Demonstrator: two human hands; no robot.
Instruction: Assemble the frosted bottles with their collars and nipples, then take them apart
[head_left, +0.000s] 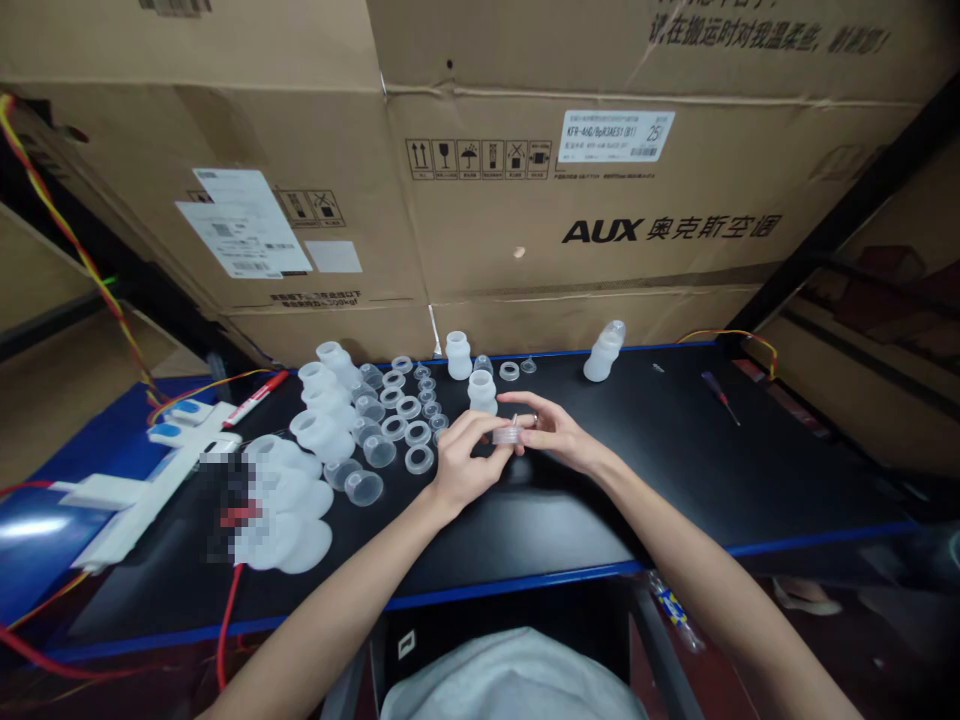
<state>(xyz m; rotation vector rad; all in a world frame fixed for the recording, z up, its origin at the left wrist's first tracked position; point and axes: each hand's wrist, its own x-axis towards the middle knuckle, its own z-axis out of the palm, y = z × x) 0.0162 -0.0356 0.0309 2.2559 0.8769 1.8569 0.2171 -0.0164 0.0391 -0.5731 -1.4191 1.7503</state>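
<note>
Holding a small clear plastic threaded ring between both hands at frame centre, just above the black table. My left hand has its fingers pinched shut on the ring's near edge; my right hand grips the far edge with thumb and lower fingers, index finger extended loose above. Two-point hold likely keeps the ring level so something can seat in it; can't tell whether an insert is already inside.

Left of centre: loose clear rings in rough rows, translucent white bottle bodies lying beside them, sorted by type for easy reach. One upright translucent bottle stands just behind my hands; another capped one upper right of centre.

Table has blue edging; a small screwdriver lies right. Large brown cardboard cartons wall off the back.
</note>
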